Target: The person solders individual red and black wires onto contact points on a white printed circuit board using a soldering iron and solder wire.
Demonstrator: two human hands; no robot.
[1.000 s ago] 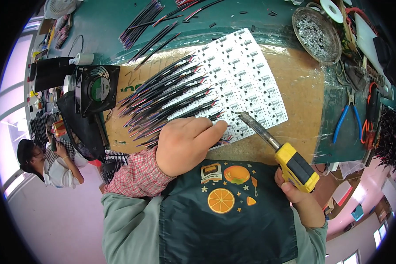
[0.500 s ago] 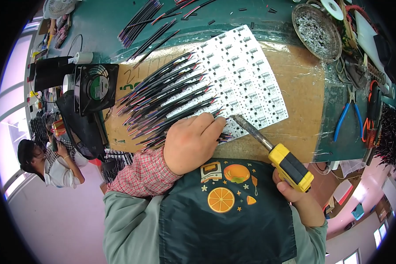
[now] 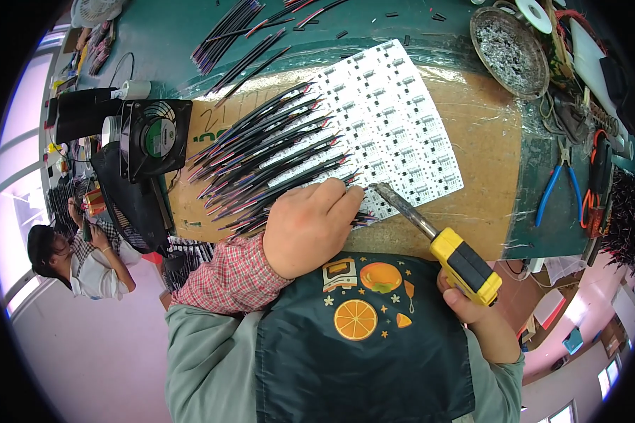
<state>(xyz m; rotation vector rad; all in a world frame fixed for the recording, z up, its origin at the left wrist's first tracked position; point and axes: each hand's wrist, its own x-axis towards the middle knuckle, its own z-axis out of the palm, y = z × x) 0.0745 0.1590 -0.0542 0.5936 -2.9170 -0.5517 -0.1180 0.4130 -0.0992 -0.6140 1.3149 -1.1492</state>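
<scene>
A white circuit board panel with rows of small black parts lies tilted on a brown board. Many black-sleeved wires with bare coloured ends rest in rows over its left part. My left hand is closed at the panel's near edge, its fingertips pinching a wire that is mostly hidden beneath them. My right hand grips a yellow and black soldering iron by its handle. The iron's metal tip points at the panel, just right of my left fingertips.
A black fan stands at the left. More loose wires lie at the back. At the right are a round dish of solder scraps, blue-handled pliers and orange-handled cutters. Another person sits at far left.
The iron's tip has shifted very slightly to the right on the panel. My left hand stays almost in place. The other person's hand has moved up a little.
</scene>
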